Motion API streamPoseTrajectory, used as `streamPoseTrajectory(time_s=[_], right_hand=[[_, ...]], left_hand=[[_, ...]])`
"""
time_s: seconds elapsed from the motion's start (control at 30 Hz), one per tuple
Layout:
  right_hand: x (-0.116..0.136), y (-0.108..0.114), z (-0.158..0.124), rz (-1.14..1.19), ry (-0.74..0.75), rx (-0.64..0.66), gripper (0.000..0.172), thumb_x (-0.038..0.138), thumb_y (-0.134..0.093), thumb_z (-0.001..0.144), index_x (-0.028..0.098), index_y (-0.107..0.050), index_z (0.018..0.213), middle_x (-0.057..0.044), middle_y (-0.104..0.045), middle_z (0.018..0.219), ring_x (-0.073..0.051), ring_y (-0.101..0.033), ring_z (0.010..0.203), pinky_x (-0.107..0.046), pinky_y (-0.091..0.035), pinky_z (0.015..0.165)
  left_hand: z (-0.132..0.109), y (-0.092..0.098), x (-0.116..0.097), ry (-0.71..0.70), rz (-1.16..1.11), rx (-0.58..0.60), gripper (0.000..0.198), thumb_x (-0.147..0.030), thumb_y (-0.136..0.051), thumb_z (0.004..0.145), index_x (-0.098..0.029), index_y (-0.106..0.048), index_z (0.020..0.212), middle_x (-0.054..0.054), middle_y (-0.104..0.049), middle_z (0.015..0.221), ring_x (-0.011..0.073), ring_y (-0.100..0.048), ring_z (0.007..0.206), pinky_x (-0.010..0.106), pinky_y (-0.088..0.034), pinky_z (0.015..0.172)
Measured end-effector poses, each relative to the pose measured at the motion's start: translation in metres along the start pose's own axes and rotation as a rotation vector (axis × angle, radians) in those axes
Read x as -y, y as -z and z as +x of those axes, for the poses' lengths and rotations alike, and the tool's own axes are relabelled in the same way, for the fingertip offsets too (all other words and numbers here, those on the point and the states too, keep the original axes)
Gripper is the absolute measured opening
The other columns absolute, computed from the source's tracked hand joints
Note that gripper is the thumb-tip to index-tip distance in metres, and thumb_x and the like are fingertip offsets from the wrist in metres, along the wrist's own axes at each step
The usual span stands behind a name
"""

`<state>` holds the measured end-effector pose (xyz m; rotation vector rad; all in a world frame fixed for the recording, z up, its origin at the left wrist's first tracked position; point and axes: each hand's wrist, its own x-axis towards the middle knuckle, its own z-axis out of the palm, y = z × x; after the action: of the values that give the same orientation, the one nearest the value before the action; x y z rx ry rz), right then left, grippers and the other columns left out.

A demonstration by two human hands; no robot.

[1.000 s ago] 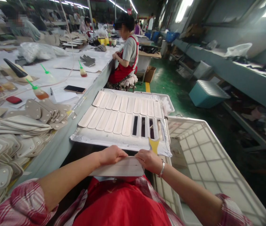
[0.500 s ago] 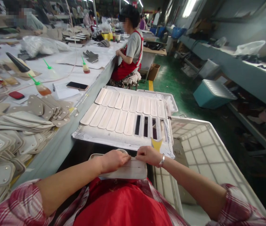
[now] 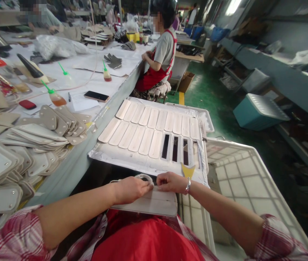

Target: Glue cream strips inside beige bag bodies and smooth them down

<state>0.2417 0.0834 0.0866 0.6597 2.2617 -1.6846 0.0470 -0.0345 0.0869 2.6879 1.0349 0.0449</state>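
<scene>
My left hand (image 3: 130, 189) is closed, its fingertips low over a pale flat panel (image 3: 154, 204) that rests at my lap. A thin white ring (image 3: 146, 177), which looks like a roll of tape, stands up behind those fingers and appears to be held in them. Close by on the right, my right hand (image 3: 170, 182) is pinched at the panel's far edge; whatever lies between its fingertips is too small to make out. Just beyond is a white board (image 3: 121, 160) carrying two rows of pale oblong strips (image 3: 143, 139), with dark slots at its right.
Left, a long table (image 3: 80, 174) holds stacked beige pieces (image 3: 1, 163), a phone (image 3: 96, 95) and green-tipped bottles (image 3: 56, 97). A white crate (image 3: 247, 181) stands at my right. A co-worker in a red apron (image 3: 154, 74) sits ahead; a teal bin (image 3: 257, 112) is on the floor.
The view has shifted, so the board and table sit further right and my hands slightly lower. More of the white ring shows behind my left hand. Both hands stay close together over the panel.
</scene>
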Motion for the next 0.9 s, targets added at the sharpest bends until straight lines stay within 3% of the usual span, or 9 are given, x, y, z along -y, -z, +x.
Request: streamPoseTrajectory(time_s=[0.4, 0.67, 0.9], right_hand=[[0.014, -0.013, 0.039, 0.031, 0.095, 0.049, 0.017, 0.031, -0.060, 0.069, 0.015, -0.054, 0.069, 0.004, -0.048, 0.063, -0.009, -0.041, 0.060, -0.021, -0.033, 0.057], [0.030, -0.020, 0.059, -0.024, 0.108, 0.068, 0.017, 0.031, -0.059, 0.070, 0.016, -0.051, 0.068, 0.005, -0.043, 0.061, -0.008, -0.036, 0.059, -0.020, -0.030, 0.054], [0.043, -0.029, 0.082, -0.070, 0.140, 0.080, 0.015, 0.029, -0.060, 0.070, 0.016, -0.052, 0.069, 0.005, -0.045, 0.060, -0.008, -0.039, 0.057, -0.020, -0.032, 0.054]], left_hand=[[-0.028, 0.005, 0.012, 0.047, -0.037, 0.049, 0.043, -0.011, -0.037, 0.086, -0.010, -0.037, 0.128, 0.012, -0.059, 0.113, 0.0216, -0.058, 0.099, 0.030, -0.049, 0.078], [-0.068, 0.001, 0.019, 0.100, -0.011, 0.003, 0.043, -0.011, -0.035, 0.087, -0.008, -0.036, 0.130, 0.014, -0.055, 0.122, 0.0221, -0.052, 0.112, 0.032, -0.046, 0.089], [-0.089, 0.000, 0.024, 0.171, -0.013, -0.002, 0.047, -0.008, -0.040, 0.084, -0.011, -0.036, 0.131, 0.014, -0.054, 0.124, 0.0217, -0.055, 0.107, 0.031, -0.048, 0.085]])
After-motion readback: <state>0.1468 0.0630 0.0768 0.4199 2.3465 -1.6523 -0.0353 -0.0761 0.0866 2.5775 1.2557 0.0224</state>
